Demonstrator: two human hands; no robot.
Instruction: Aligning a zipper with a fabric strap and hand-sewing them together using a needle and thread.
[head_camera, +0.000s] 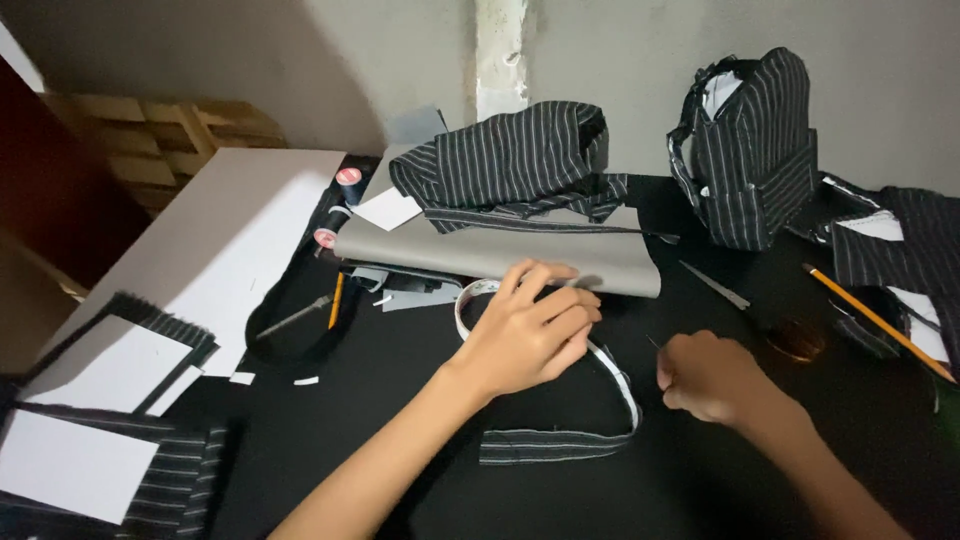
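Observation:
My left hand (525, 335) lies curled over a long strip of black pinstriped fabric with a white underside (555, 445). The strip loops under the fingers and runs down to the near table area. My right hand (712, 378) is closed in a pinch to the right of the strip. A thin needle (652, 344) pokes out from its fingers toward the strip. Both hands rest on the black tabletop (400, 420).
A grey board (500, 258) carries a heap of pinstriped cloth (520, 160). A small striped bag (750, 150) stands at the back right. Scissors (715, 285) and a pencil (875, 320) lie right. Thread spools (348, 180), a white sheet (230, 240) and striped pieces (180, 470) lie left.

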